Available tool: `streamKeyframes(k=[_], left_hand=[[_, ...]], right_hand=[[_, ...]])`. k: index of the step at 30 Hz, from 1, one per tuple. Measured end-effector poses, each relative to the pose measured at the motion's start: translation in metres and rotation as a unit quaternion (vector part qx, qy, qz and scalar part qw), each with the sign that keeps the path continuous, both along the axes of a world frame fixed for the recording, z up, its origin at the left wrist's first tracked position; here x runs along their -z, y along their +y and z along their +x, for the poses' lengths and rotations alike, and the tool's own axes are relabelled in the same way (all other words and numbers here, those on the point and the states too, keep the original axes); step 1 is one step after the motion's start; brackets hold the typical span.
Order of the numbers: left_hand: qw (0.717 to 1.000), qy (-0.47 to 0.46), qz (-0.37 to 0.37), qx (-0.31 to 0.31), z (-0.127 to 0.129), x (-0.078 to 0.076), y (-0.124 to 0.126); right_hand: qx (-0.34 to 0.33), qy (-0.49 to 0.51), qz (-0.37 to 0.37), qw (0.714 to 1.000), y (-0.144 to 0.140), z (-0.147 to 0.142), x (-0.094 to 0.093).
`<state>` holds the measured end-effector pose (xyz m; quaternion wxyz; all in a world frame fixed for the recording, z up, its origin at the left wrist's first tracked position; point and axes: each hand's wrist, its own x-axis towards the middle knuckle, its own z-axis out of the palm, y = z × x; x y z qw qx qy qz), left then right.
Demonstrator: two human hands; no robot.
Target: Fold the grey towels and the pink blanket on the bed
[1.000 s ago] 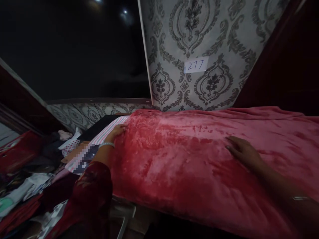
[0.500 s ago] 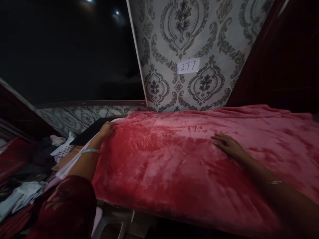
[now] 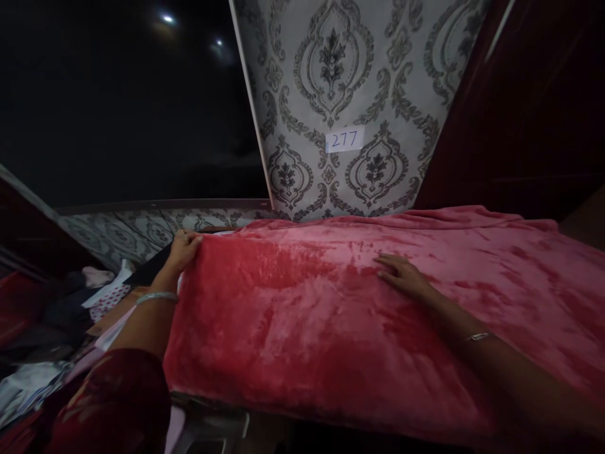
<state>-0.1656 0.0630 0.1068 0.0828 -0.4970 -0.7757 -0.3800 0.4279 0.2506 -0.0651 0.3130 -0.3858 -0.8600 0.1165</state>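
Observation:
A plush red-pink blanket (image 3: 302, 315) lies spread over a raised surface, its front edge hanging over the near side. At the blanket's far left corner, my left hand (image 3: 185, 247) is closed on the edge, with its fingertips curled around the fabric. My right hand (image 3: 401, 275) rests flat on the middle of the blanket, fingers stretched out and slightly apart. Shallow creases and darker brushed patches show in the pile around it. What lies beneath the blanket is mostly hidden.
A large dark screen (image 3: 132, 107) hangs behind on the left. Patterned wallpaper (image 3: 331, 69) bears a paper label (image 3: 345, 139) reading 277. Piled clothes (image 3: 51, 315) lie at the left. A plastic stool (image 3: 212, 432) stands below the front edge. Dark red panelling (image 3: 529, 113) rises at right.
My left hand has pulled the blanket's corner a little to the left, covering more of the dark surface there. My right hand stays flat on the cloth. The view has shifted slightly.

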Motion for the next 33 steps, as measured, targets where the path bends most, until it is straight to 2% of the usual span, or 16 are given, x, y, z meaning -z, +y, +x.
streamKeyframes(k=[3, 6, 12, 17, 21, 25, 27, 30, 33], left_hand=[[0.995, -0.087, 0.039, 0.037, 0.004, -0.006, -0.007], [0.989, -0.136, 0.025, 0.048, 0.006, -0.014, -0.016], [0.991, -0.132, 0.008, 0.029, 0.007, -0.028, -0.03], [0.994, -0.108, 0.004, 0.028, 0.008, -0.032, -0.033], [0.997, -0.076, -0.01, 0.023, 0.008, -0.031, -0.032], [0.999, 0.012, -0.04, 0.035, 0.009, -0.024, -0.029], [0.997, 0.035, -0.053, 0.043, 0.01, -0.016, -0.028], [0.997, 0.02, -0.056, 0.057, 0.012, -0.001, -0.029], [0.993, -0.015, -0.065, 0.095, 0.017, 0.013, -0.03]], right_hand=[[-0.02, -0.006, 0.019, 1.0, -0.001, -0.028, -0.006], [-0.037, -0.013, 0.038, 0.999, -0.002, -0.061, -0.016], [-0.019, -0.061, -0.005, 0.998, -0.01, -0.12, -0.037], [0.0, -0.067, -0.002, 0.998, -0.02, -0.145, -0.041], [0.012, -0.053, 0.013, 0.998, -0.023, -0.143, -0.042], [-0.001, -0.027, 0.029, 0.999, -0.025, -0.125, -0.053], [-0.004, 0.007, 0.052, 0.999, -0.027, -0.11, -0.057], [-0.009, 0.039, 0.077, 0.996, -0.033, -0.089, -0.059], [-0.024, 0.022, 0.058, 0.998, -0.042, -0.072, -0.056]])
